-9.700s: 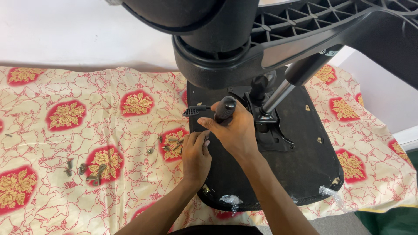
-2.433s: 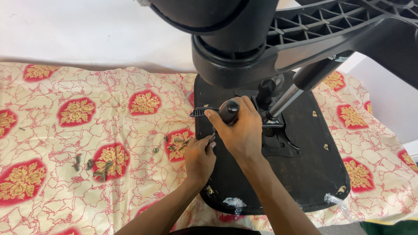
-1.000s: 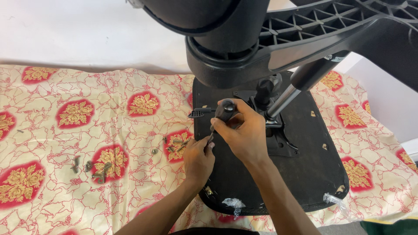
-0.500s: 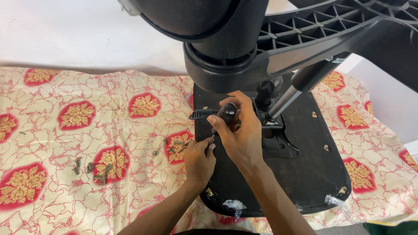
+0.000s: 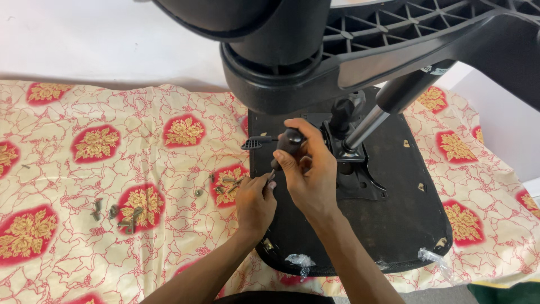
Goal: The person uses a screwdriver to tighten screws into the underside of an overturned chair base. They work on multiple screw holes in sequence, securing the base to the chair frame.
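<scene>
Right hand [image 5: 306,169] clamps screwdriver [image 5: 286,145] upright over seat underside [image 5: 394,225]; left hand [image 5: 256,200] pinches its tip, steadying; loose screws [image 5: 121,213] left of seat.

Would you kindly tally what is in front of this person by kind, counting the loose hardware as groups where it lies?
Chair seat, upside down: 1
Chair base with gas cylinder: 1
Screwdriver, gripped by the right hand, its tip steadied by the left hand: 1
Patterned cloth: 1
Groups of loose screws, left group and middle group: 2
Total: 6
</scene>
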